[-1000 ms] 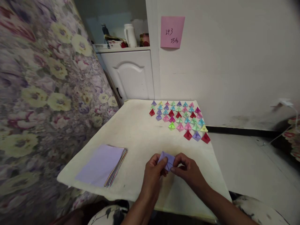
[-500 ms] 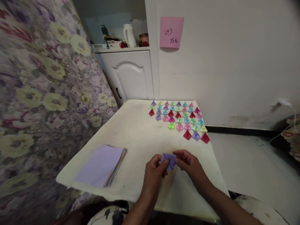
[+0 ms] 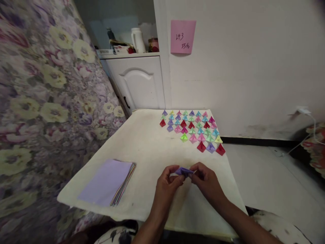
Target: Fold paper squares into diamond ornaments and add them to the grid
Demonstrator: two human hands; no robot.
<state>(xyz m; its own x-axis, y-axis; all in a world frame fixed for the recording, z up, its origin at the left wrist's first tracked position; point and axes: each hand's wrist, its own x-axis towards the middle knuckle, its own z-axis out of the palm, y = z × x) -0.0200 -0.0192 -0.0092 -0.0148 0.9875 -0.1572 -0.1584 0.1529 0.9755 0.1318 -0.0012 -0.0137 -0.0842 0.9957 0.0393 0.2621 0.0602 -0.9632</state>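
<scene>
Both hands pinch a small folded purple paper piece (image 3: 184, 171) just above the near part of the cream table (image 3: 149, 149). My left hand (image 3: 167, 184) holds its left end with closed fingers, and my right hand (image 3: 204, 181) grips the right end. The piece lies nearly flat and edge-on to me. A stack of coloured paper sheets (image 3: 108, 182), lilac on top, rests on the table to the left of my hands. Several small folded paper shapes (image 3: 191, 130) in red, pink, green, blue and purple stand in rows at the table's far right.
A floral-covered surface (image 3: 43, 101) rises along the left. A white cabinet (image 3: 138, 83) with a white jug (image 3: 137, 39) stands behind the table. A pink note (image 3: 182, 36) is stuck on the white wall. A cable (image 3: 308, 115) hangs at right.
The purple piece has turned from facing me to lying nearly flat between my fingers. Both hands shifted slightly lower and the view drifted a little to the right.
</scene>
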